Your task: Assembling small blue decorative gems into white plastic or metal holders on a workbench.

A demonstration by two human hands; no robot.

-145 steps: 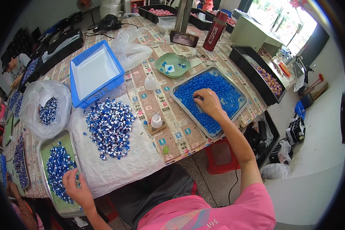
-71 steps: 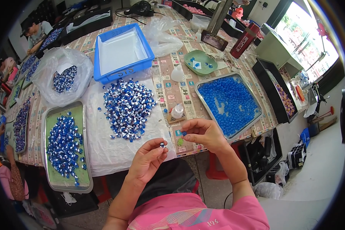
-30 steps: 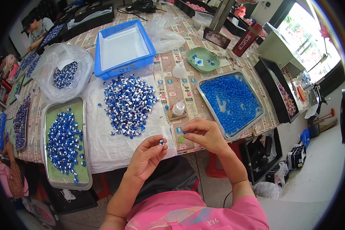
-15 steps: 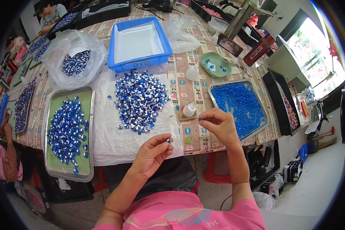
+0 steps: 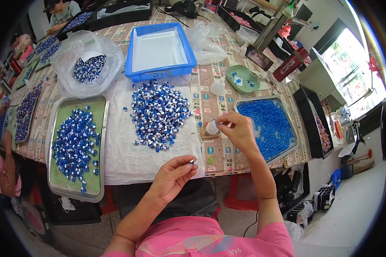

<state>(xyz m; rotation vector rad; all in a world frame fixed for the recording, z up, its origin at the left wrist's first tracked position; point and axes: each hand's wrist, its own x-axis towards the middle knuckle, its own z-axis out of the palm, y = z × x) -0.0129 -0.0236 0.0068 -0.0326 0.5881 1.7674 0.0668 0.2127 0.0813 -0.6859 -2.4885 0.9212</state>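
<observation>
Blue-and-white piece [image 5: 193, 162], its exact shape too small to read, is pinched in the left hand [image 5: 172, 179] near a wrinkled white sheet [image 5: 133, 165]; the right hand [image 5: 239, 131] pinches a half-hidden blue bead [image 5: 213, 122] at a whitish jar [image 5: 211, 129].

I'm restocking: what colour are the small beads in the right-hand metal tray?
The small beads are blue; head view.

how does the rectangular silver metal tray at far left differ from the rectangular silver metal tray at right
The left silver metal tray holds blue-and-white pieces; the right silver metal tray holds translucent blue beads.
The left tray shows a wide green base around its heap; the right tray is covered nearly edge to edge.
Both are rectangular with rounded corners.
</observation>
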